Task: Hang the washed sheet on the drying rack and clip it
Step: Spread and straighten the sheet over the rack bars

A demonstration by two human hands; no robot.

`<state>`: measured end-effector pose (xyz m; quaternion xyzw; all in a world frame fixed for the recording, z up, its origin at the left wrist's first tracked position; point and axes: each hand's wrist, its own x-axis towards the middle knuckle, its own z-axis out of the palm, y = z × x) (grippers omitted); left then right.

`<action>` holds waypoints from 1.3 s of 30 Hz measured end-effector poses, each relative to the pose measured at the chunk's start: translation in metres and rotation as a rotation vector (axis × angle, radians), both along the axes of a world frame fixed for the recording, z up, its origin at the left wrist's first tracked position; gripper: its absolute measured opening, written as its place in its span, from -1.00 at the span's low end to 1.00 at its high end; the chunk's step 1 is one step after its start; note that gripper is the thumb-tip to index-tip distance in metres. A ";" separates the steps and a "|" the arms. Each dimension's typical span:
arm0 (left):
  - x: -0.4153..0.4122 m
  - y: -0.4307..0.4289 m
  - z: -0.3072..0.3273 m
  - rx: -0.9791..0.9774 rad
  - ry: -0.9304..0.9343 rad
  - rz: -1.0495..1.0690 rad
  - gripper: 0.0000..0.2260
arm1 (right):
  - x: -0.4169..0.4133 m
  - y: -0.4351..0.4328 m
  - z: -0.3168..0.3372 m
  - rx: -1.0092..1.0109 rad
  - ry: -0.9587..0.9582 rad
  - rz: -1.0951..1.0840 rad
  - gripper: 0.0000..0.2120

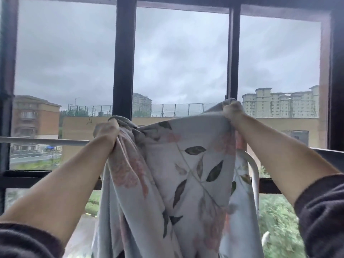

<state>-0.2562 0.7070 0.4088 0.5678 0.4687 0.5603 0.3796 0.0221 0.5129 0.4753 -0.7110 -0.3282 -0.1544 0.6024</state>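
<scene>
Head view: left hand (107, 134) and right hand (232, 111) raised, each grip closed on a bunched top edge of floral sheet (186, 164). Sheet hangs between and below both fists, in front of white rack rail (44, 141); window frame (123, 62) behind.

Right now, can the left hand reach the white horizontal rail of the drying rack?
Probably yes. The white horizontal rail runs up to the left hand with nothing between them, though depth is unclear and that hand grips the floral grey sheet.
</scene>
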 end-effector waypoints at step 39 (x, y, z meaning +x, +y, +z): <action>0.007 0.036 -0.068 0.888 0.820 0.391 -0.84 | -0.053 0.082 -0.126 -0.545 -0.951 -0.349 -0.46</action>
